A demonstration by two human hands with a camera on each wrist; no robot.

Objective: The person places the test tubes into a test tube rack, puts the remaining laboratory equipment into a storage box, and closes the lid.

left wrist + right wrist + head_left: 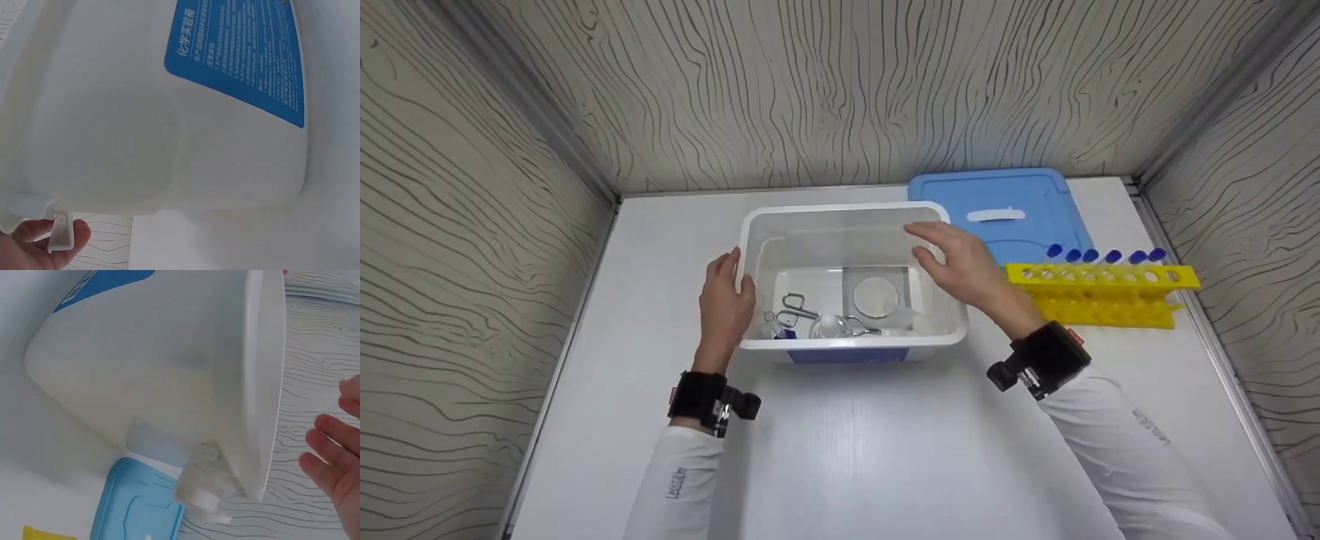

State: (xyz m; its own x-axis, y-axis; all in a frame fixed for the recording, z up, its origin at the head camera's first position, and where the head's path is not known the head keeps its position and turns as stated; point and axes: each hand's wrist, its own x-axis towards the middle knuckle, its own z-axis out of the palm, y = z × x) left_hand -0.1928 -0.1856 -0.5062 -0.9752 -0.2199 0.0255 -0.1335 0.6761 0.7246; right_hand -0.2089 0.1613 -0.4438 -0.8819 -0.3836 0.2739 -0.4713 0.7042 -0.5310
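A translucent white plastic storage box (847, 344) with a blue label (236, 50) stands on the table. At its left side my left hand (722, 304) grips the edge, fingers curled about a white latch (66, 233) in the left wrist view. My right hand (960, 262) hovers over the right rim with spread, relaxed fingers, holding nothing; the right wrist view shows it apart from the rim. Inside the box lie metal tongs (801, 308), a square gauze mat with a white round centre (876, 298) and a clear rounded glass piece (829, 327), partly hidden by the front wall.
A blue lid (945, 191) with a white handle lies behind and right of the box. Right of the box stands a yellow test tube rack (1102, 277) holding several blue-capped tubes (1112, 257). Wood-patterned panels (810, 97) enclose the table's back and sides.
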